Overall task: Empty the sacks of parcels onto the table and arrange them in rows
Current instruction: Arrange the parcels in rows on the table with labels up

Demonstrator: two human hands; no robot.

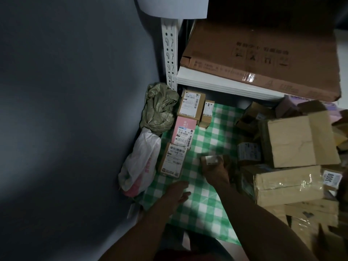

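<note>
A row of labelled parcels lies along the left edge of the green checked tablecloth (205,202): a brown box (191,104) at the far end, a pink one (183,133) in the middle, a brown one (172,160) nearest me. A small brown box (207,113) sits beside the far one. My right hand (214,171) grips a small labelled box (211,160) just above the cloth. My left hand (178,192) rests with relaxed fingers on the cloth, below the row. A crumpled green sack (158,108) and a white plastic bag (139,162) lie left of the row.
A loose heap of cardboard parcels (297,140) fills the table's right side. A white shelf (226,83) overhangs the back, bearing a large flat carton (263,59). A white slotted upright (169,53) stands at the back left, next to a grey wall (66,110).
</note>
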